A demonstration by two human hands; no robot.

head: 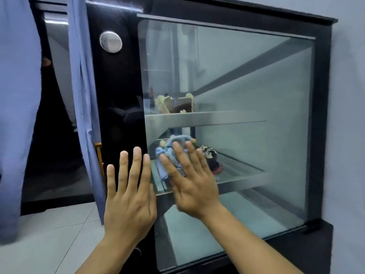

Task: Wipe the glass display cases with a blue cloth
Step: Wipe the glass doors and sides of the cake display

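A black-framed glass display case (322, 115) fills the right of the head view, its side pane (246, 80) facing me. My right hand (192, 179) presses a crumpled blue cloth (170, 153) flat against the lower left part of the pane, fingers straight and spread. My left hand (129, 194) lies flat with straight fingers on the case's black front edge (116, 95), just left of the cloth. Most of the cloth is hidden under my right hand.
Inside the case, metal shelves (207, 116) carry a cut cake (175, 104) above and a dark cake (211, 157) below. A round silver sticker (110, 42) sits on the black panel. Blue curtains (17, 95) hang at the left over a white tiled floor (49, 234).
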